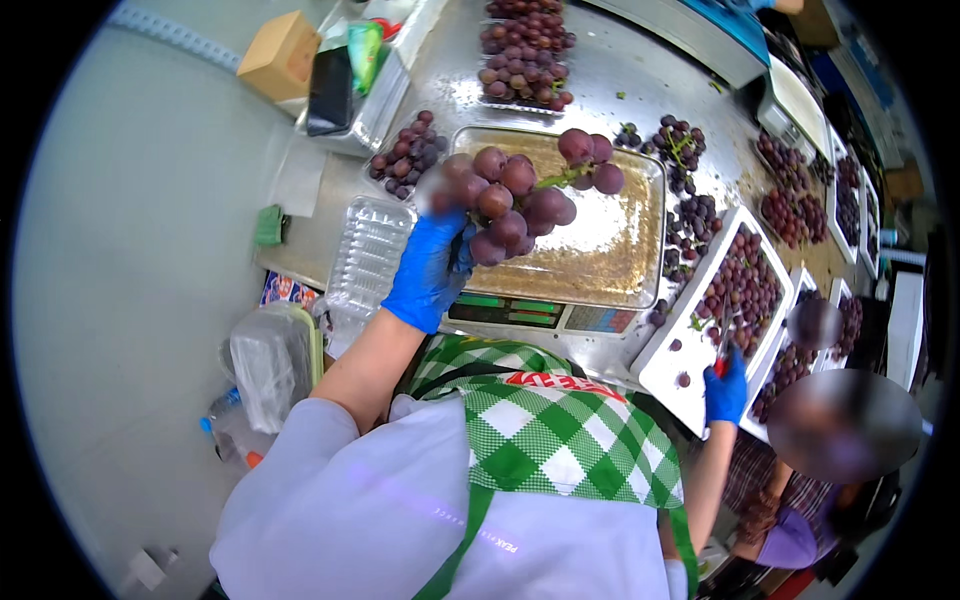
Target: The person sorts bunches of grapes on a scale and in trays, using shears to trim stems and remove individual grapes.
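Raised over the metal tray point(637, 247) of a weighing scale, my left hand point(431, 266) in a blue glove holds a bunch of red grapes point(517, 191) with a green stem. On the right, my gloved right hand point(726, 390) grips scissors point(723, 366) by their red handle, over a white foam box point(656, 367). Red grapes point(750, 277) fill the box's far part, and a few single ones lie near my right hand. A clear plastic punnet point(371, 244) lies left of the scale. Dark grape bunches point(691, 225) lie between scale and box.
Packed grapes point(525, 64) stand behind the scale, with another pack point(409, 154) at its left. A phone point(330, 90) leans by a cardboard box point(280, 56) at the upper left. More grape boxes point(847, 199) stand on the right, where a co-worker point(795, 525) is close by.
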Available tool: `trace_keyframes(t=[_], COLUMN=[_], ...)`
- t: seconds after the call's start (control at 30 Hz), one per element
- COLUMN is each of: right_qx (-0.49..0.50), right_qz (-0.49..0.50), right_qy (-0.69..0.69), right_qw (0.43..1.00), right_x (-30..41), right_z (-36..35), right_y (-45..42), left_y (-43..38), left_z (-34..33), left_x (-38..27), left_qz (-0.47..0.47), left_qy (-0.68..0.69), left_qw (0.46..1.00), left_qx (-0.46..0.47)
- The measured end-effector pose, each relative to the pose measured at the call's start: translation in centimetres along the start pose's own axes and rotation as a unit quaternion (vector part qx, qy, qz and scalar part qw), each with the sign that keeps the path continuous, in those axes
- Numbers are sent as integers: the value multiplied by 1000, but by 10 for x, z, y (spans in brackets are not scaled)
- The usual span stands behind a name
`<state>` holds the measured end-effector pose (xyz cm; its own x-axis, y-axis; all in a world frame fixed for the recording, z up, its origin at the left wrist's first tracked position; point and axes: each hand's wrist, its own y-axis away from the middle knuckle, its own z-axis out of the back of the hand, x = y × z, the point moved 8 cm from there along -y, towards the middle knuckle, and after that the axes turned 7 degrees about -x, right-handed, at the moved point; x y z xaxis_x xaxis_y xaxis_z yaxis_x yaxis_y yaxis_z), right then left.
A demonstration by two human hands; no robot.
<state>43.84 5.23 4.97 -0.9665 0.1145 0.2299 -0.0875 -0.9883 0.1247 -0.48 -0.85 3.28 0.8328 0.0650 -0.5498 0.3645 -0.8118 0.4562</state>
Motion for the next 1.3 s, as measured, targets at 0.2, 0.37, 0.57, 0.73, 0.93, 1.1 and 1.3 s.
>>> trace_keyframes(t=[0.2, 0.37, 0.57, 0.73, 0.93, 1.1, 1.3], right_qx=[4, -61, 48, 148, 210, 280, 373], right_qz=[-75, 120, 566, 822, 848, 857, 826], right_qy=[140, 183, -148, -8, 193, 180, 171], right_qw=[987, 974, 809, 550, 447, 394, 387], right_x=[-85, -1, 319, 443, 469, 476, 481], right_z=[-72, -42, -50, -142, -215, -221, -245], right_y=[0, -33, 44, 144, 163, 162, 155], left_y=[7, 36, 95, 139, 169, 172, 177], left_z=[43, 89, 156, 188, 211, 224, 214], left_x=[-17, -63, -116, -107, -76, -62, -67], left_qz=[53, -36, -169, -167, -131, -100, -101], left_qy=[115, 150, 192, 232, 332, 383, 376], left_qw=[992, 977, 954, 928, 905, 885, 857], left_qx=[-8, -150, -157, -241, -233, -247, -337])
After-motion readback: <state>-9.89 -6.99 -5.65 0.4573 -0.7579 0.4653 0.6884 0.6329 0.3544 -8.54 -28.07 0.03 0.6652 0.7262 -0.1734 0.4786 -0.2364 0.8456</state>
